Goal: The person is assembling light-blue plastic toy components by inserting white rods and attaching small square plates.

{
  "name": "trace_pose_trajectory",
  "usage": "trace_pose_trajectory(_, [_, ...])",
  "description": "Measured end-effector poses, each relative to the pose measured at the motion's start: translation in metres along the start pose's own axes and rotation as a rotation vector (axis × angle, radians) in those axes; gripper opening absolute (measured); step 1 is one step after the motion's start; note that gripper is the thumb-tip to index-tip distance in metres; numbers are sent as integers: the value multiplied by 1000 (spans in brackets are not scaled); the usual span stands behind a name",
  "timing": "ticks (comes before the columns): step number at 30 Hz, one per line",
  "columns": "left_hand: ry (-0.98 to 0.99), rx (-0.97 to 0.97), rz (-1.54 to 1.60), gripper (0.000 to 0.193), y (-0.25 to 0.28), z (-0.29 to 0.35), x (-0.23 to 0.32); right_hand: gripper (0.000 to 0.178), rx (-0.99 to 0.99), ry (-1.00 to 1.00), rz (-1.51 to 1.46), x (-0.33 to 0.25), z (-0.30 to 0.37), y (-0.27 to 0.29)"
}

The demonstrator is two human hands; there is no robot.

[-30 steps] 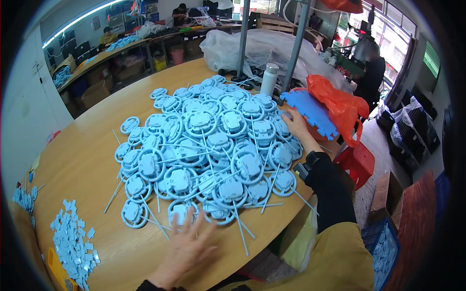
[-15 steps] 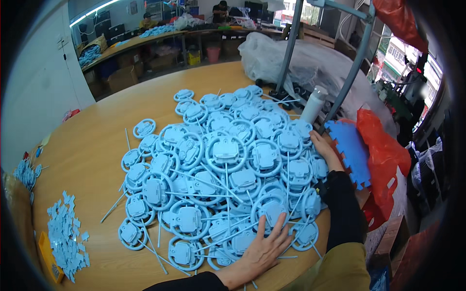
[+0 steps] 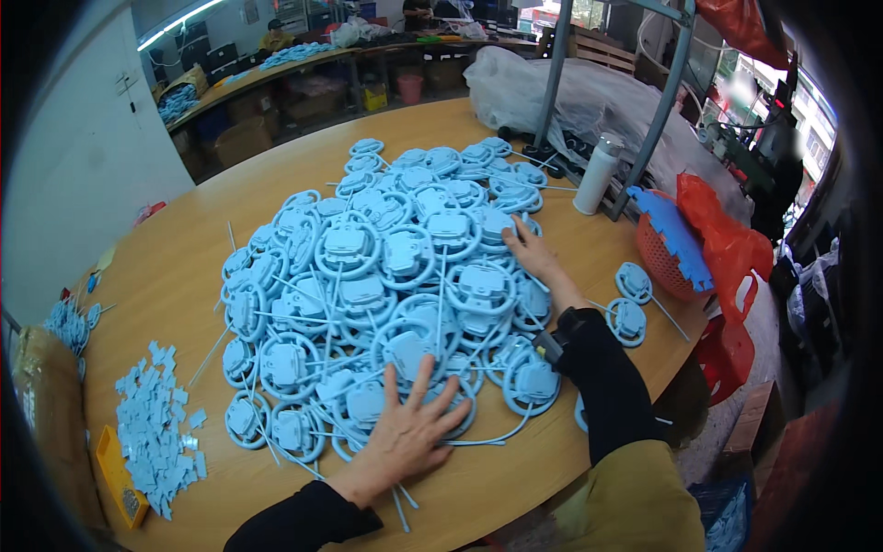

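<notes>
A large heap of light-blue plastic rings (image 3: 348, 241), each with a squarish centre and many with a thin rod or tail, covers the middle of the table. They look like small toy steering wheels. Pressed flat with fingers spread, my left hand (image 3: 405, 432) touches the near side of the heap. My right hand (image 3: 535, 256) rests against the heap's right side, fingers stretched out and partly hidden among the rings. Neither hand grips a ring. Two loose rings (image 3: 628, 322) lie right of my right forearm; another is partly hidden under that arm.
Flat light-blue pieces (image 3: 156, 428) lie at left beside a yellow tray (image 3: 120, 478). A white bottle (image 3: 600, 175) stands near a metal frame (image 3: 658, 101). At the right edge are a red basket (image 3: 658, 258), a blue foam mat (image 3: 676, 235) and a red bag (image 3: 736, 248). People work at a far bench.
Both hands have moved left, and the right side of the heap has shifted left and drawn together. Two rings now lie apart on the right, and the basket beneath the foam mat has come into view.
</notes>
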State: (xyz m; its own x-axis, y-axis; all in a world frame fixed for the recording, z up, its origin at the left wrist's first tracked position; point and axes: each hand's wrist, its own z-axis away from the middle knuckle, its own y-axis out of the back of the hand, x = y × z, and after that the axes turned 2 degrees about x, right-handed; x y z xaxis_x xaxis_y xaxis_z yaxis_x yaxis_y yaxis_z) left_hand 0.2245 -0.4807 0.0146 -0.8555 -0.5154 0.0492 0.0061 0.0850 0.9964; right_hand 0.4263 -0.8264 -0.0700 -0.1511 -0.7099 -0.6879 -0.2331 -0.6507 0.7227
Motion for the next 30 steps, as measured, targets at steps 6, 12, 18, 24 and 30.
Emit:
trace_pose_trajectory(6, [117,-48,-13,67,-6,-1,15,90,-53,-69,71,-16,16,-3])
trace_pose_trajectory(12, [241,-58,-104,66,-9,51,-3,93,-103,125,35,-63,31,-61])
trace_pose_trajectory(18, [355,-12,-151,70,4,49,15,63,126,303,-149,50,7,58])
trace_pose_trajectory(24, [-114,1,153,44,-21,-95,123,74,122,-35,636,280,45,238])
trace_pose_trajectory(30, [-394,81,273,69,-79,-221,200,81,59,96,332,315,87,212])
